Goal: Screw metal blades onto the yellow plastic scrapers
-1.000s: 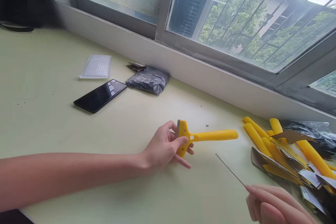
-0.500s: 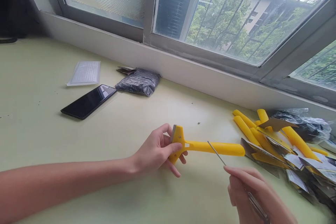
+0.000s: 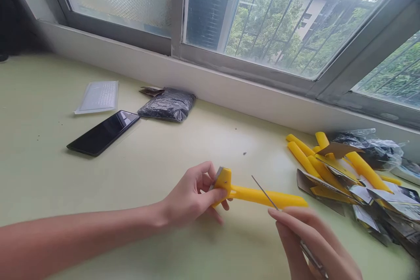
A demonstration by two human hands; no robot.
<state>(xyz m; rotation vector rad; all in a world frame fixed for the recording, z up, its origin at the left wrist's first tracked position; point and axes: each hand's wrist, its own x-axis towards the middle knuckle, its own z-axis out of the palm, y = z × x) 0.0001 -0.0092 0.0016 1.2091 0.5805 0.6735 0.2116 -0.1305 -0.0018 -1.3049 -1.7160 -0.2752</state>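
My left hand (image 3: 190, 192) is closed round the head of a yellow scraper (image 3: 252, 194), thumb on top and fingers beneath. A grey metal blade edge shows along the head's left side, and a screw sits in its face. The scraper's long handle points right. My right hand (image 3: 315, 236) grips a thin metal screwdriver (image 3: 262, 189) like a pen. Its tip points up and left, appearing over the scraper's handle; whether it touches cannot be seen. Small screws (image 3: 244, 153) lie on the table behind the scraper.
More yellow scrapers (image 3: 303, 153) are piled with cardboard pieces (image 3: 339, 149) at right, beside a clear plastic bag (image 3: 377, 148). A black phone (image 3: 103, 133), a translucent tray (image 3: 98, 97) and a dark plastic packet (image 3: 169, 104) lie at back left. The window wall (image 3: 249, 107) bounds the table (image 3: 131, 179).
The scraper has tilted, its handle end dropping slightly. My right hand and the screwdriver have shifted a little left. The whole view has shifted slightly.
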